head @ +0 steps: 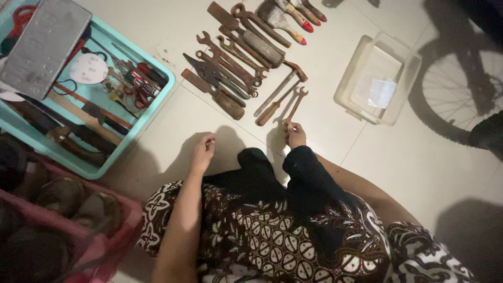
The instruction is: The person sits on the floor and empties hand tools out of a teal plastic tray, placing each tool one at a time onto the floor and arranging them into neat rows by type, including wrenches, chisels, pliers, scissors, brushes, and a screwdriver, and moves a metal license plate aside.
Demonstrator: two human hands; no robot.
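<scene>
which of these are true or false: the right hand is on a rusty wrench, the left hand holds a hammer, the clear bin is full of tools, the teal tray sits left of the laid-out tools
1. The right hand is on a rusty open-ended wrench. True: its fingers pinch the wrench's near end.
2. The left hand holds a hammer. False: it rests loosely curled on the floor tile, and the hammer lies apart among the rusty tools.
3. The clear plastic bin is full of tools. False: only a pale paper-like piece shows inside.
4. The teal tray sits left of the laid-out tools. True.
</scene>
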